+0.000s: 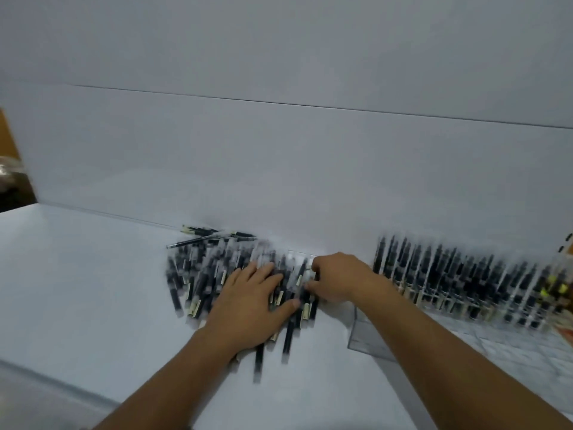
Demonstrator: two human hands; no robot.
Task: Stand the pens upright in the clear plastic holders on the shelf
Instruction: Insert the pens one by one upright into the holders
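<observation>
blur smears the loose pens [198, 274] heaped at centre and the filled clear holders [465, 287], cut off at right. the left hand [251, 302] lies flat on the heap, fingers spread; the right hand [338, 280] curls at its edge, grip unclear. open shelf [77, 274] at left.

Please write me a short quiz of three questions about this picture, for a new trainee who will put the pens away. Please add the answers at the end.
1. True or false: the left hand lies with straight fingers on the pile of loose pens.
2. On which side of the pile do the upright pens in the clear holders stand? A: left. B: right. C: in front of it.
3. Fill in: the right hand is at the pile's ____ edge.
Key: 1 true; 2 B; 3 right.
</observation>
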